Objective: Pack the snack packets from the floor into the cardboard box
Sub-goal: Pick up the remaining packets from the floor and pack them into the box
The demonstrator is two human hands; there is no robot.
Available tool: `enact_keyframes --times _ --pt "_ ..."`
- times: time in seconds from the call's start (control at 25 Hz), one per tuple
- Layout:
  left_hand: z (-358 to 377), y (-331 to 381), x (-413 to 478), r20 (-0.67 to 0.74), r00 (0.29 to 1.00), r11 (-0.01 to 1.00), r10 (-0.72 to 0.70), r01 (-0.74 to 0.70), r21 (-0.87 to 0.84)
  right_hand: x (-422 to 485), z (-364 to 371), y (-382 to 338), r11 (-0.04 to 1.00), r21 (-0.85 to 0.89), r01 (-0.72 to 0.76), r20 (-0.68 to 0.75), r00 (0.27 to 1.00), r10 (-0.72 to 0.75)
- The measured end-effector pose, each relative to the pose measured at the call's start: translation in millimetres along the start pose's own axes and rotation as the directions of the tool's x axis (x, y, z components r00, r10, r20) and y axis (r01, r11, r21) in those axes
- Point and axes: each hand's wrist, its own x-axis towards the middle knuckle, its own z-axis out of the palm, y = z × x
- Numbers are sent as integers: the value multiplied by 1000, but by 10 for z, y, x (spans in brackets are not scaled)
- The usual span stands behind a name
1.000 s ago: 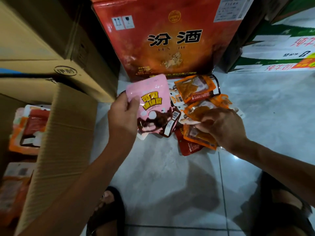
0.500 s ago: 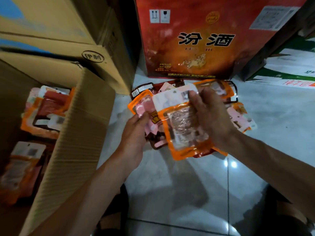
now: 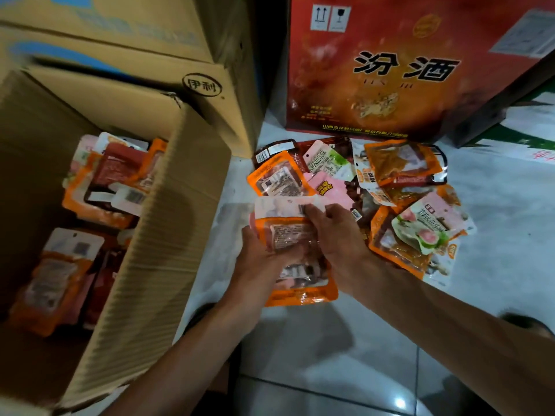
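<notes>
Left hand (image 3: pixel 260 260) and right hand (image 3: pixel 337 239) clasp orange snack packets (image 3: pixel 300 297) between them

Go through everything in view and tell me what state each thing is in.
Cardboard box, open, flap raised, partly filled.
Packets in the box, lying loose in layers.
Held packets, stacked, off the floor.
Left hand, grips held packets at their left side.
Right hand, grips them from above.
Floor pile, loose overlapping heap on tiles.
Red carton, upright.
</notes>
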Motion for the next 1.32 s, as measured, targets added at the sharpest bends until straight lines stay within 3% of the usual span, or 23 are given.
enact_keyframes --times 0.04,0.12,0.2,0.28,0.32,0.4,0.52,0.6,0.68,0.76,0.84,0.92,1.16,1.32 --pt "-41 4 12 -28 1000 999 5 -4 48 7 -10 -40 1000 12 24 59 998 -24" --pt "-147 34 56 -128 992 995 -15 27 95 58 -109 -126 948 -171 268 118 961 -250" --pt "-237 14 115 -188 982 994 -28 47 95 295 -270 -93 648 -572 503 134 836 -532" --pt "-283 -23 160 -200 979 993 -33 55 106 496 -395 23 335 -810 481 250 801 -544" --pt "-296 -39 169 -203 978 992 -38 60 108 553 -424 116 240 -852 466 292 803 -520" --pt "-316 -72 192 -205 977 993 -53 72 88 579 -422 235 162 -876 455 300 776 -555" --pt "-331 -55 182 -191 979 995 -71 83 53 610 -430 321 204 -878 433 234 760 -606" --pt "-332 -41 183 -183 980 995 -80 88 39 620 -429 301 268 -881 389 166 786 -596" --pt "-326 -33 181 -183 980 995 -73 83 51 611 -461 265 406 -854 326 47 824 -564" --pt "-311 -20 167 -174 983 995 -57 69 68 562 -520 206 596 -757 266 -6 910 -414" --pt "-291 13 133 -152 988 994 -36 50 93 464 -600 136 836 -513 194 -15 972 -234" --pt "-256 89 92 -128 992 994 15 -1 106 251 -689 28 944 -290 156 -54 982 -179" --pt "-228 711 -120 -87 967 965 238 -226 136 -447 -539 -443 954 16 300 10 954 -300" --pt "-651 1190 -301 -116 934 939 338 -326 111 -785 -92 -842 916 307 257 158 936 -316"
